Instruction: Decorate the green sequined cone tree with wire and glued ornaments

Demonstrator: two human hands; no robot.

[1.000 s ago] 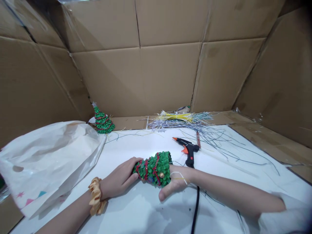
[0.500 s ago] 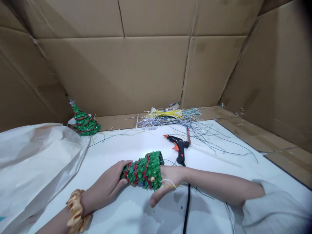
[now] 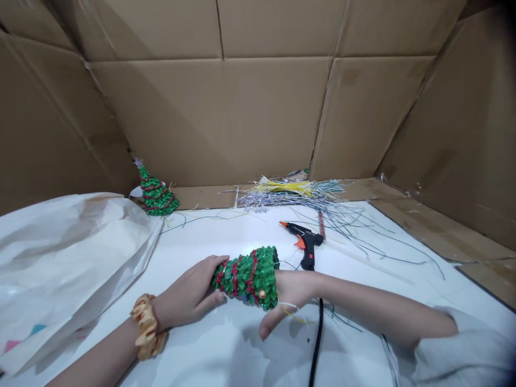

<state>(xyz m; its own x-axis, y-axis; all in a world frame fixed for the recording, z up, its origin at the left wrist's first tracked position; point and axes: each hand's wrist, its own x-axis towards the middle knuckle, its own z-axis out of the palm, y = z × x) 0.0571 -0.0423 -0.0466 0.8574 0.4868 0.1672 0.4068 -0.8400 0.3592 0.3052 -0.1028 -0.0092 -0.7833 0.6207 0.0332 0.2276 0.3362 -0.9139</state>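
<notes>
A small green Christmas tree (image 3: 245, 277) with red garland and a gold bead lies on its side, held between my hands over the white table. My left hand (image 3: 197, 290), with an orange scrunchie (image 3: 148, 327) at its wrist, is closed around the tree's narrow top. The fingers of my right hand (image 3: 292, 293) reach inside the hollow base and are hidden. Its thumb sticks out below, apart from the tree. White and yellow wire ends (image 3: 292, 309) poke out by the right palm. A black glue gun (image 3: 308, 244) with orange nozzle and trigger lies just beyond my right wrist.
At the back left stands a finished-looking tree (image 3: 158, 193) with a silver star. White plastic sheeting (image 3: 80, 258) covers the left side. Bundled yellow wires (image 3: 286, 187) and loose dark wires (image 3: 355, 228) spread along the back right. A black cord (image 3: 317, 344) runs toward me. Cardboard walls (image 3: 242, 118) enclose the table.
The whole view has shifted, so everything appears further right. Both hands keep nearly the same hold on the tree, which looks little changed.
</notes>
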